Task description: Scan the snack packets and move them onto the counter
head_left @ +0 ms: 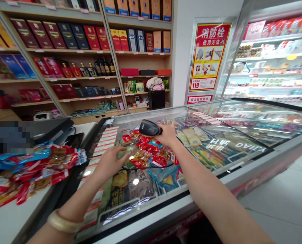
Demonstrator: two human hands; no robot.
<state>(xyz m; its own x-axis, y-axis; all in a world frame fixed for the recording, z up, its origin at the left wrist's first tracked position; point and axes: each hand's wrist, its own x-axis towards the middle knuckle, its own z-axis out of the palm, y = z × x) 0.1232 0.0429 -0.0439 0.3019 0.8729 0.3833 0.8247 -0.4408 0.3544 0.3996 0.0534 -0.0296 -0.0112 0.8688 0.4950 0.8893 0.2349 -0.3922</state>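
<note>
My right hand is wrapped round the handle of a black barcode scanner, whose head points left over the chest freezer's glass top. A pile of small red and brown snack packets lies on the glass beneath it. My left hand hovers at the left side of this pile, fingers apart, with nothing in them. A black cable crosses the glass in front of the packets. On my left wrist sits a gold-coloured bangle.
To the left, a counter bears another heap of snack packets and a dark phone. The chest freezer stretches away to the right. Shelves of boxed bottles line the back wall, and a lit display fridge stands at right.
</note>
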